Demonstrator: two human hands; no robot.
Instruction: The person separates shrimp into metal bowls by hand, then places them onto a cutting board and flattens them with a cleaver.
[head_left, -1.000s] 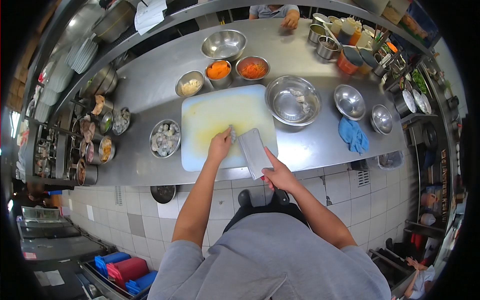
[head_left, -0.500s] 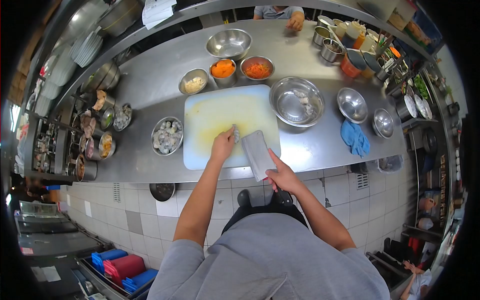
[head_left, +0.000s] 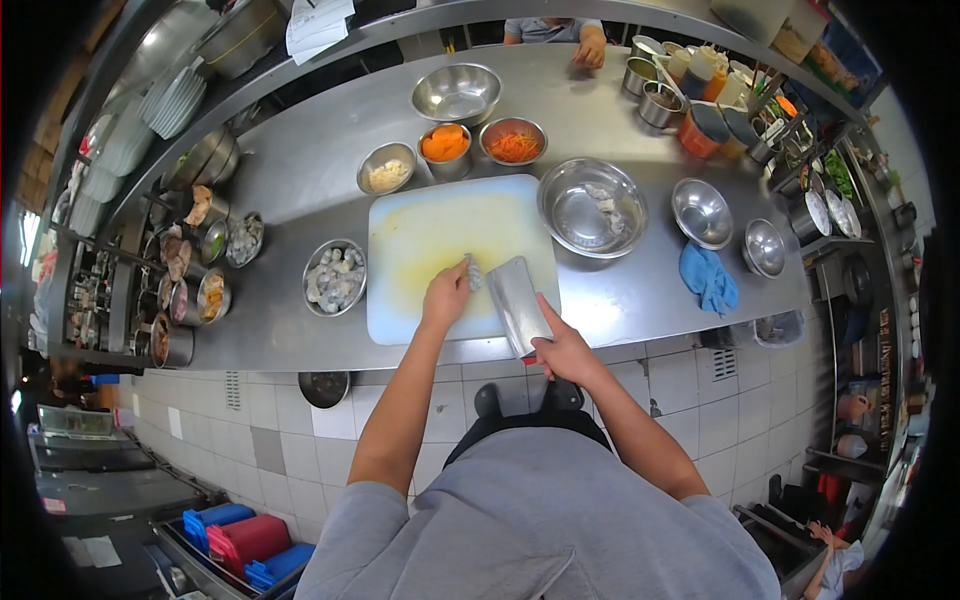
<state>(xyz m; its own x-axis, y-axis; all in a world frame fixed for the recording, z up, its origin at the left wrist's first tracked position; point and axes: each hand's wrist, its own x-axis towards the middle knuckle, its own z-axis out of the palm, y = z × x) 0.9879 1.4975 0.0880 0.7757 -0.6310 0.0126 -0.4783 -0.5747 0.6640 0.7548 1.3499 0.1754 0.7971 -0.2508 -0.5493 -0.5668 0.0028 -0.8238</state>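
Note:
My left hand (head_left: 447, 295) is closed, its fingertips on a small grey peeled shrimp (head_left: 474, 272) on the stained white cutting board (head_left: 425, 208). Wrapped around a cleaver's handle, my right hand (head_left: 564, 350) is at the board's near right edge. The broad blade of the cleaver (head_left: 517, 303) is just right of the shrimp, apart from it. More raw shrimp (head_left: 335, 276) fill a metal bowl left of the board. A wide metal bowl (head_left: 565, 222) on the right holds a few greyish pieces, probably shrimp.
Behind the board stand bowls of chopped garlic-like bits (head_left: 387, 174), orange slices (head_left: 445, 143) and orange shreds (head_left: 514, 146). A blue cloth (head_left: 709, 280) lies by metal bowls on the right. Across the counter, another person's hand (head_left: 590, 50) shows. Shelves flank both sides.
The cleaver's blade has turned slightly, and its face now looks brighter. My left hand and the shrimp stay at nearly the same spot on the board.

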